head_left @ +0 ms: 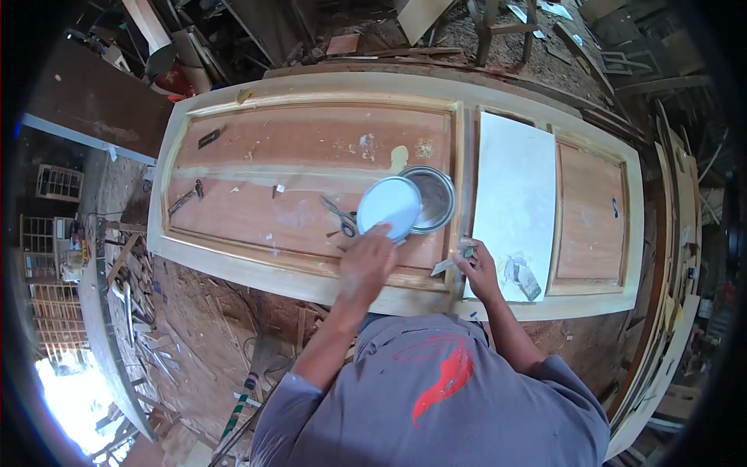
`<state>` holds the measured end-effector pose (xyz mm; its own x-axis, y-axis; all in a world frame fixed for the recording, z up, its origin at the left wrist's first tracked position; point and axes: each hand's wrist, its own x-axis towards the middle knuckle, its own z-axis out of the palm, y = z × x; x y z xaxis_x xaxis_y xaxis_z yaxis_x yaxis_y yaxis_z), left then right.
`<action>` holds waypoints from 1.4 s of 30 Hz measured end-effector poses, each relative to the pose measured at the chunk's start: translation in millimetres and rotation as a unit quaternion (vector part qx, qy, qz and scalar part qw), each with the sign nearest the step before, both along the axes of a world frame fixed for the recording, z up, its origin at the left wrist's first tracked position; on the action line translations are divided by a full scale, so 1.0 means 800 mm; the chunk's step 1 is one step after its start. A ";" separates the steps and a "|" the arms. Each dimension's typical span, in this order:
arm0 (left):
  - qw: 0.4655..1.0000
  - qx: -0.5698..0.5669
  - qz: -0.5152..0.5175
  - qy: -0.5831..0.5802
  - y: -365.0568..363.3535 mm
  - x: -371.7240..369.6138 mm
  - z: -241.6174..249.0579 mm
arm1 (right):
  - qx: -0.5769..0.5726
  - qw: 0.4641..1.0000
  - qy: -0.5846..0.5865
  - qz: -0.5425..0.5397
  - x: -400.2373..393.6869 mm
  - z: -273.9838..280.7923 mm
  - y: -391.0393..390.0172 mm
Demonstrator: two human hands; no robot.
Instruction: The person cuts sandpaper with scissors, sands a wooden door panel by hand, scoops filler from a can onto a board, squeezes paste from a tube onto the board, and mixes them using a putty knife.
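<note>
My left hand (367, 262) is closed at the near edge of a round white lid (388, 207), its fingertips over the rim. That lid overlaps a round metal tin (440, 201) on its right. Just left of the lid lies a pair of scissors (340, 215). My right hand (478, 270) grips a putty knife (443, 268), whose pale blade points left; a bit of green shows between the fingers. Both hands are over the near edge of a panelled wooden door (311, 272), which lies flat and has patches of yellowish filler (399, 159).
A white sheet (515, 183) lies across the door, with a smeared scraper (529, 282) on its near end. Small tools, a hammer-like one (185, 198) among them, lie at the left. Boards (668, 296) lean at the right; wood scraps litter the floor.
</note>
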<state>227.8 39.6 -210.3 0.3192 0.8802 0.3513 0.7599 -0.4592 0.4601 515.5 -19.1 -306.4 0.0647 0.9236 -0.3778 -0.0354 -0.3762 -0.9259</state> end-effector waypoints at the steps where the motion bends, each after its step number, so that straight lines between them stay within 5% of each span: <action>1: 0.999 -0.007 -0.033 0.035 0.005 0.022 -0.002 | -0.020 0.999 -0.039 -0.004 0.010 -0.002 0.000; 6: 0.980 -0.031 -0.106 0.164 0.022 0.079 -0.032 | -0.040 0.971 -0.232 0.024 0.027 -0.015 0.014; 13: 0.986 -0.045 -0.056 0.153 0.033 0.089 -0.029 | -0.035 0.878 -0.445 0.172 0.005 0.038 0.034; 16: 0.986 -0.111 -0.034 0.123 0.050 0.080 -0.013 | 0.154 0.906 -0.389 0.063 0.011 0.037 0.056; 21: 0.987 -0.121 0.002 0.106 0.092 0.104 -0.008 | 0.264 0.888 -0.349 0.140 0.009 0.049 0.138; 27: 0.978 -0.190 -0.009 0.090 0.126 0.098 -0.037 | 0.228 0.915 -0.302 0.135 0.003 0.060 0.154; 30: 0.982 -0.148 -0.002 0.121 0.134 0.115 -0.049 | 0.044 0.984 -0.158 0.069 -0.001 0.046 0.169; 35: 0.981 -0.154 -0.006 0.115 0.139 0.117 -0.062 | -0.023 0.999 -0.016 0.022 -0.006 0.030 0.183; 42: 0.989 -0.125 -0.013 0.080 0.138 0.116 -0.061 | -0.036 0.999 0.008 0.031 -0.002 0.032 0.184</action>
